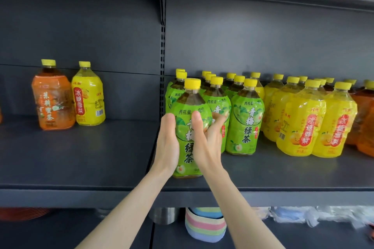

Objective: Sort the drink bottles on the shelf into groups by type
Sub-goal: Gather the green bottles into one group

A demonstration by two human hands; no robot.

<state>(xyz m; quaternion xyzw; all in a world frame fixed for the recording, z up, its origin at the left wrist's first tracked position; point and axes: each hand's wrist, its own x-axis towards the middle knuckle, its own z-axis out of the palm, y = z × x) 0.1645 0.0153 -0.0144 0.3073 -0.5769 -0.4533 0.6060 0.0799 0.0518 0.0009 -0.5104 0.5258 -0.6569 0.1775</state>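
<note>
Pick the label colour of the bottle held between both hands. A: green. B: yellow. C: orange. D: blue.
A: the left hand and right hand press on either side of a green-labelled bottle standing at the front edge of the shelf, ahead of the other green bottles.

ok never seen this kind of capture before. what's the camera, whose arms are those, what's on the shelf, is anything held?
There is one picture, from a wide-angle camera worn on a person's head, looking forward and down. There is no robot; the arms are the wearer's own. The left hand and right hand clasp a green-label bottle standing near the front edge of the dark shelf. Behind it stand more green bottles, then yellow bottles and orange ones. Far left, one orange bottle and one yellow bottle stand apart.
</note>
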